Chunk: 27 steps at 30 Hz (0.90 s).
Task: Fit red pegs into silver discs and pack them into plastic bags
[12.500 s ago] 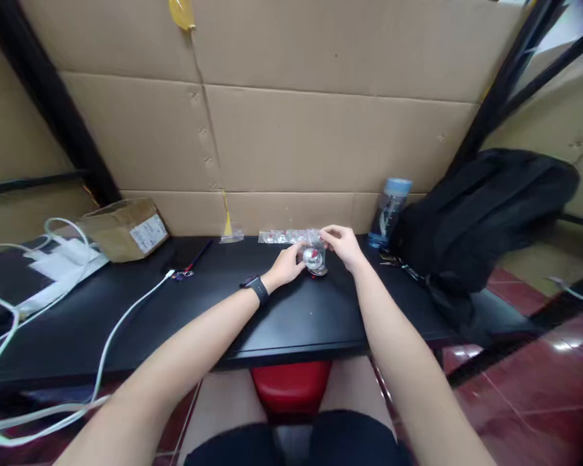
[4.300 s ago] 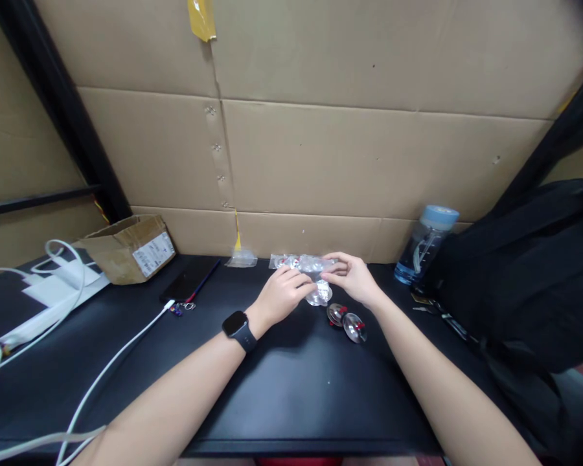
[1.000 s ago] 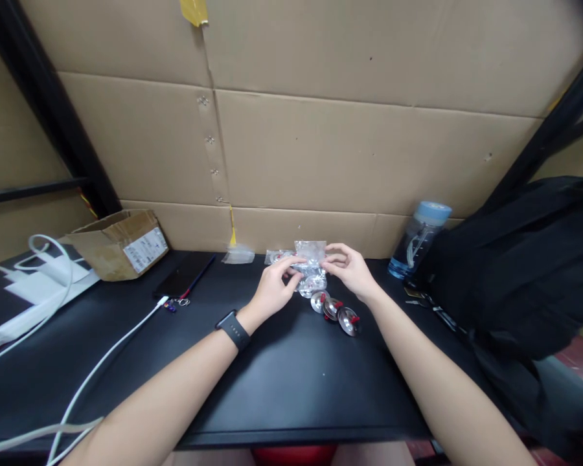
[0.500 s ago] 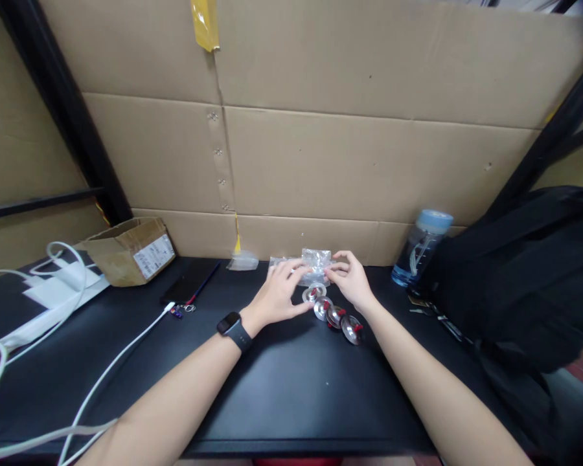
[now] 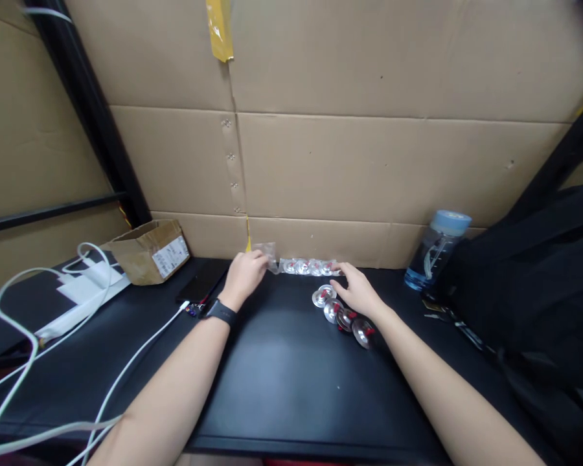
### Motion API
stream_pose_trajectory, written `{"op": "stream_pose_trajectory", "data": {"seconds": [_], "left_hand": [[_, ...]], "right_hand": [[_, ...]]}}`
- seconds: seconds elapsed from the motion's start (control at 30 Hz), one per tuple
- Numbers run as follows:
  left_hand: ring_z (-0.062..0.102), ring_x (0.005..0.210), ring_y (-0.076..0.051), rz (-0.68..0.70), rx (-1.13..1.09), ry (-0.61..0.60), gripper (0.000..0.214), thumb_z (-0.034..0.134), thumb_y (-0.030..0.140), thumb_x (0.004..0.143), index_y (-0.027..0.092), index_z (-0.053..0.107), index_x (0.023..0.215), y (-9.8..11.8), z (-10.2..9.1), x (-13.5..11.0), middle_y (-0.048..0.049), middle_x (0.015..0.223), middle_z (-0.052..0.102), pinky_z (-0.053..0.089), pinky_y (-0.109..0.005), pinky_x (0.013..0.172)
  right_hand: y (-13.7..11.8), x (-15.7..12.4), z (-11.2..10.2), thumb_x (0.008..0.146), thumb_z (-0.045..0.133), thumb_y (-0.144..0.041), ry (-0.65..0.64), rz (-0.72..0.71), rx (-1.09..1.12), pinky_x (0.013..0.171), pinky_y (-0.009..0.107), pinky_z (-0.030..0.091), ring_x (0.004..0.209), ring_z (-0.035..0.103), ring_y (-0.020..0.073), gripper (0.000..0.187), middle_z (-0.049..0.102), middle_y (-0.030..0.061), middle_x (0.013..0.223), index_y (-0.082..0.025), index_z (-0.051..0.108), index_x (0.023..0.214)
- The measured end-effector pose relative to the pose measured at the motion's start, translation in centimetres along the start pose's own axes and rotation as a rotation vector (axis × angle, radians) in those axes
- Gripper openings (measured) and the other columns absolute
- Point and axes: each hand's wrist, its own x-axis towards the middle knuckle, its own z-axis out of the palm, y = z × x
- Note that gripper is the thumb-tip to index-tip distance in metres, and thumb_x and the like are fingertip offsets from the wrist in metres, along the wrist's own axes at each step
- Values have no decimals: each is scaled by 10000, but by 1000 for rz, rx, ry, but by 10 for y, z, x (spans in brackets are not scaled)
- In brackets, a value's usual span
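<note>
**Empty bag pinched at the back of the desk**

A small clear bag [image 5: 266, 251] is pinched at one edge by the left hand [image 5: 244, 274], close to the cardboard wall [image 5: 369, 168]. It is judged almost weightless, limp and slippery, best taken by an edge. The right hand [image 5: 358, 292] is held loosely spread, fingertips at the end of a strip of packets [image 5: 307, 266]. Beside its palm, four metal discs [image 5: 342, 314] are laid in a row on the desk [image 5: 282, 375]; they are judged stiff and smooth, best gripped by the rim.

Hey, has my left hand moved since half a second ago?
Yes. The left hand has gone left, away from the metal discs toward the phone, carrying a clear bag.
</note>
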Motion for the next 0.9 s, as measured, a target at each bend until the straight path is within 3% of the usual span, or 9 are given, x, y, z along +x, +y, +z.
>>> {"op": "stream_pose_trajectory", "data": {"seconds": [0.1, 0.27, 0.37, 0.57, 0.73, 0.9], "left_hand": [[645, 1031, -267, -147, 35, -81, 245, 503, 134, 924, 216, 713, 1023, -24, 18, -7, -85, 1088, 730, 431, -389, 847], [572, 1242, -294, -226, -8, -271, 368, 409, 208, 973, 247, 622, 1270, -26, 43, -13, -99, 1394, 617, 424, -467, 952], [555, 1267, -296, -260, -33, -326, 379, 372, 245, 985, 251, 590, 1295, -27, 47, -12, -99, 1435, 580, 429, -490, 970], [490, 1341, -325, -298, -96, -346, 430, 299, 476, 1028, 256, 603, 1238, -26, 45, -10, -97, 1539, 481, 398, -557, 1032], [441, 1391, -323, -281, -67, -328, 404, 331, 453, 1021, 238, 596, 1237, -21, 43, -11, -101, 1581, 428, 376, -572, 1051], [448, 1365, -323, -257, -9, -279, 407, 437, 370, 976, 228, 542, 1342, -13, 34, -10, -130, 1519, 491, 373, -520, 1055]], "right_hand": [[22, -2, 2, 863, 549, -163, -70, 34, -154, 1037, 457, 450, 1229, 579, 271, 315, 631, 108, 1315, -230, 607, 1166], [46, 1, 9, 937, 505, -219, -183, 151, -261, 1091, 535, 391, 1424, 440, 288, 450, 501, 104, 1534, -248, 533, 1385], [51, 5, 10, 980, 459, -272, -210, 165, -269, 1105, 564, 370, 1469, 383, 298, 529, 437, 98, 1587, -267, 425, 1508], [45, 11, 14, 1011, 398, -297, -290, 94, -334, 1101, 627, 313, 1523, 253, 328, 594, 325, 54, 1652, -347, 279, 1591], [38, 15, 18, 1015, 424, -317, -286, 46, -380, 1050, 551, 355, 1403, 395, 313, 512, 488, 78, 1550, -330, 421, 1527], [33, 14, 13, 1005, 488, -324, -221, 22, -406, 970, 483, 372, 1221, 502, 297, 342, 643, 101, 1347, -276, 619, 1317]]}}
